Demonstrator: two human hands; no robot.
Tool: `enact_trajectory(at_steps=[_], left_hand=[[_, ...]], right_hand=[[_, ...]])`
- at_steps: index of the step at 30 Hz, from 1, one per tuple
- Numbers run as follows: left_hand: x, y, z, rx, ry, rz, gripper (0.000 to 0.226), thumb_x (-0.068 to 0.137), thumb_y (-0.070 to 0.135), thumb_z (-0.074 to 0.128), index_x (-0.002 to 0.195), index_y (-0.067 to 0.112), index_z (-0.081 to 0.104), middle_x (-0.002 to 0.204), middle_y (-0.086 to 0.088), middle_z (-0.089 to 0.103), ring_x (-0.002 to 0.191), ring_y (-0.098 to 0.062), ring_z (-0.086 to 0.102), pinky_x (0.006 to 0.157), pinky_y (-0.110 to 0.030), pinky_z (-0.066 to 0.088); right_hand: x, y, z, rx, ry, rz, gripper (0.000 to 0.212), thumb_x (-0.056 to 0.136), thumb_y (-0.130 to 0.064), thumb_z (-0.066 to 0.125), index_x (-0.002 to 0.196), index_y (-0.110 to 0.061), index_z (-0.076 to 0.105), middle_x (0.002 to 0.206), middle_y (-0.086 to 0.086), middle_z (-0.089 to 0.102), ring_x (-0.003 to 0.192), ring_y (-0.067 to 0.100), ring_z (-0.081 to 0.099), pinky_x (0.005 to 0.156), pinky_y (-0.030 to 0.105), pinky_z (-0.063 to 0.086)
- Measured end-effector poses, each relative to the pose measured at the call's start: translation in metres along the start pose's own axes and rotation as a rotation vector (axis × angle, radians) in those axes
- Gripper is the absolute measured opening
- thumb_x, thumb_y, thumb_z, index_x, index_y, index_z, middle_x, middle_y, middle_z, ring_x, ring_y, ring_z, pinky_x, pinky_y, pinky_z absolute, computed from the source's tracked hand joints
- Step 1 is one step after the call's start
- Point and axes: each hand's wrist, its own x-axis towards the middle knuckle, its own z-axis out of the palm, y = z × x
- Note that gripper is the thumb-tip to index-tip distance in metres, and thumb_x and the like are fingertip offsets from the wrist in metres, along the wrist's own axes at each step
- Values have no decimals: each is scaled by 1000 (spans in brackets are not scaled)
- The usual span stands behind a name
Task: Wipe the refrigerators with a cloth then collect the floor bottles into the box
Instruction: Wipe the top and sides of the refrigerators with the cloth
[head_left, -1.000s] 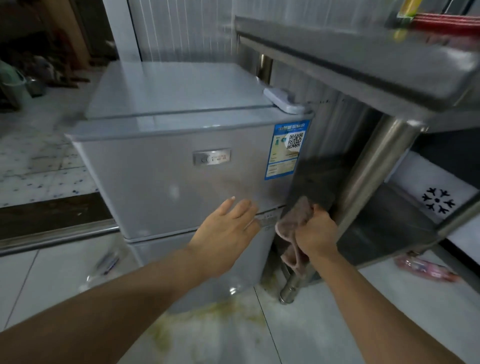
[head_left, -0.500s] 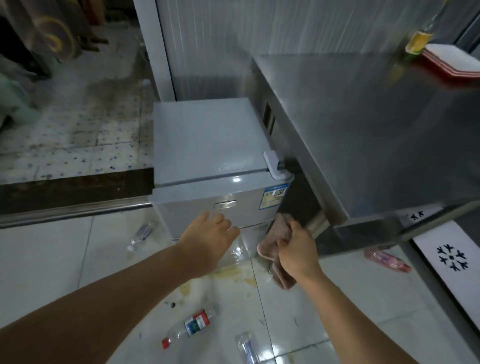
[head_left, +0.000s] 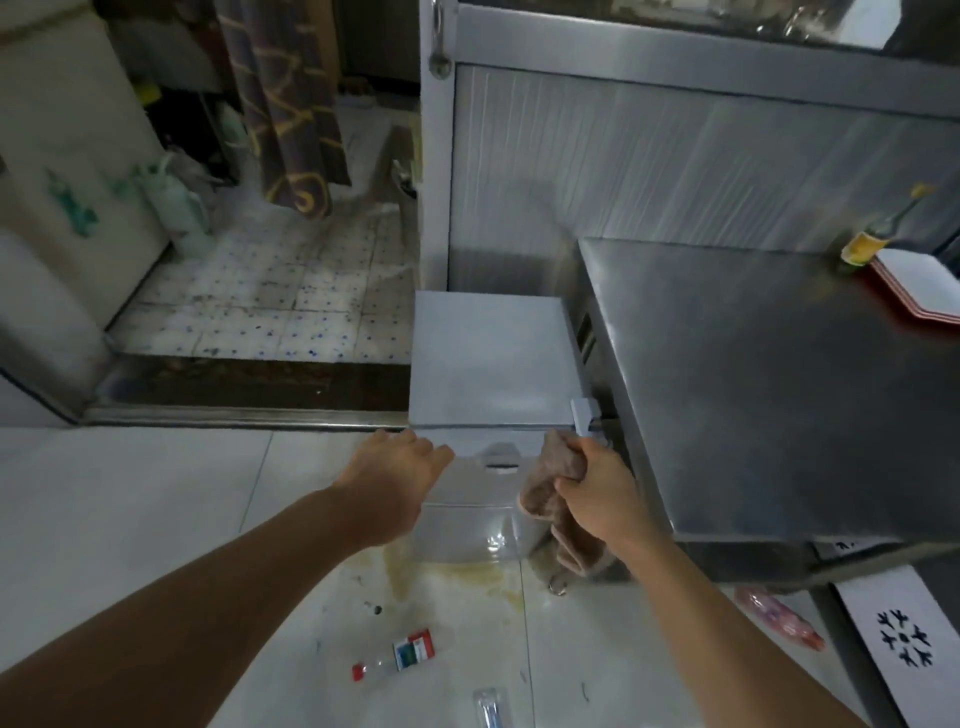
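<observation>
Nearest, at six o'clock on the floor, a clear bottle (head_left: 488, 707) lies half out of view. Just beyond it at seven o'clock lies a red-capped bottle (head_left: 396, 656), and at four o'clock a pinkish bottle (head_left: 782, 617) lies under the desk (head_left: 779, 374). They look like empty plastic: light, crushable and likely to roll, so each is best taken round the middle.

Further off, the right hand (head_left: 597, 486) has its grip closed on the cloth (head_left: 558, 499), bunched at the top with its tail hanging limp. The cloth is soft and probably damp, so it should spread flat under the palm. The left hand (head_left: 402, 467) lies at the left front corner of the refrigerator (head_left: 488, 364), fingers loosely bent and holding nothing. The refrigerator is rigid and smooth, and probably heavy enough to stay put under wiping pressure.
</observation>
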Motion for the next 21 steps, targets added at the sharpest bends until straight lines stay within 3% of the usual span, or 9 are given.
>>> enact_trajectory(at_steps=[3, 6, 10, 13, 15, 19, 21], left_hand=[[-13, -34, -8, -6, -16, -49, 48, 90, 16, 45, 136, 21, 34, 131, -3, 52, 117, -23, 48, 97, -35, 35], [-25, -77, -10, -58, -18, -72, 48, 92, 20, 44, 139, 23, 32, 131, -3, 52, 116, -23, 49, 95, -35, 38], [-41, -152, -3, -99, -27, -15, 45, 86, 16, 50, 129, 23, 41, 121, -2, 58, 105, -22, 55, 87, -35, 45], [-50, -213, 7, -113, -31, 48, 49, 86, 17, 52, 132, 24, 38, 123, -2, 56, 108, -21, 53, 88, -34, 42], [-54, -250, 10, -139, -68, 76, 52, 87, 21, 52, 135, 25, 35, 126, -2, 54, 112, -22, 51, 90, -35, 40], [-51, -306, 18, -160, -129, 143, 49, 88, 28, 52, 134, 21, 36, 126, -4, 54, 113, -23, 50, 88, -35, 39], [-40, -323, 23, -165, -148, 176, 46, 87, 28, 53, 131, 20, 40, 125, -4, 54, 112, -23, 51, 87, -35, 40]], right_hand=[[5, -34, 13, -15, 14, -6, 23, 96, -9, 45, 116, -16, 54, 98, 2, 58, 76, 4, 53, 51, 8, 39], [12, -69, 37, -48, 17, 3, 20, 96, -11, 46, 113, -11, 57, 91, 2, 60, 78, 10, 57, 64, 15, 43], [19, -122, 74, -38, 67, 32, 20, 92, -5, 48, 108, -11, 59, 89, 3, 60, 72, 5, 53, 53, 10, 40], [23, -163, 107, -87, 183, 51, 26, 86, -2, 50, 109, -7, 61, 91, 5, 61, 74, 9, 53, 59, 8, 39], [23, -187, 128, -105, 247, 89, 30, 83, -1, 54, 112, -8, 61, 92, 5, 62, 81, 16, 57, 64, 7, 33], [24, -220, 160, -143, 280, 169, 36, 85, -4, 54, 121, -6, 57, 111, 15, 65, 106, 32, 57, 83, 28, 42], [28, -229, 168, -147, 281, 217, 37, 86, -5, 54, 123, -4, 56, 115, 17, 63, 108, 32, 56, 88, 29, 43]])
